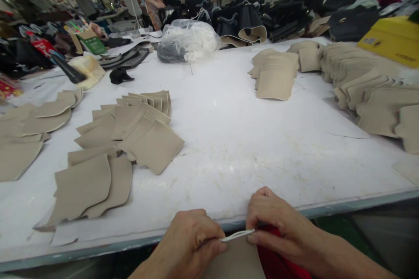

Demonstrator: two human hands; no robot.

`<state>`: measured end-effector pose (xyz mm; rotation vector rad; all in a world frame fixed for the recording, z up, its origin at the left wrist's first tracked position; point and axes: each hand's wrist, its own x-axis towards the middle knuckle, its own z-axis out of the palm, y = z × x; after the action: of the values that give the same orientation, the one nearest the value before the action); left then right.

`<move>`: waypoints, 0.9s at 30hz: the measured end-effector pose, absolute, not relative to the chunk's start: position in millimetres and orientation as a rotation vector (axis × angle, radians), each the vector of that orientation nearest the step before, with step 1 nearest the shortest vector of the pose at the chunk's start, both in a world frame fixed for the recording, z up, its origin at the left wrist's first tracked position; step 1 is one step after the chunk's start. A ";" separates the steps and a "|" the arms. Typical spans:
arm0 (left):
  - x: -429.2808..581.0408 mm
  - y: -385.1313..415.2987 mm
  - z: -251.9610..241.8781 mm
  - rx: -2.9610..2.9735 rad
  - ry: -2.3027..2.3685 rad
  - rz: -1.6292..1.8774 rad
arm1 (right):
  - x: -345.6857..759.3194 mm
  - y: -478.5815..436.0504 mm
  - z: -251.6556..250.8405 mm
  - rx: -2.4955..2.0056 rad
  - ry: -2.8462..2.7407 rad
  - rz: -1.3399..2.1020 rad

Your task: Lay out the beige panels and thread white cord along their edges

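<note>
At the table's front edge, my left hand [196, 240] pinches the upper left corner of a beige leather piece [236, 259]. My right hand [273, 218] grips the same piece at its upper right corner, thumb toward me. Along its top runs a pale edge that looks like two layers lying close together. The lower part of the piece drops out of the frame, in front of something red [278, 257]. Ahead to the left, loose beige pieces [159, 144] lie fanned over one another on the white table [222, 139].
Stacked beige pieces [276, 74] lie at the back, with a long overlapping row [376, 91] on the right beside a yellow box [393, 39]. A clear plastic bag [190, 39], a black-handled brush-like tool [70, 69] and dark bags [248, 22] stand farther back. People are behind.
</note>
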<state>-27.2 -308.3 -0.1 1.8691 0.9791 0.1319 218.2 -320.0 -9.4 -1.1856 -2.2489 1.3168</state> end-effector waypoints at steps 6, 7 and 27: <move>-25.1 -309.5 1.5 1.872 1.007 0.134 | 205.8 -319.5 -9.2 -1.152 -2.250 1.361; -25.5 -310.3 0.9 1.874 1.006 0.148 | 205.0 -320.7 -10.2 -1.147 -2.226 1.366; -18.9 -308.1 8.2 1.909 0.951 -0.004 | 200.9 -330.7 -3.3 -1.043 -2.209 1.332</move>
<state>-18.9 -308.1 8.2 1.9087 0.9507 -0.0044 200.9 -330.7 -3.3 -1.0428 -2.2092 1.3321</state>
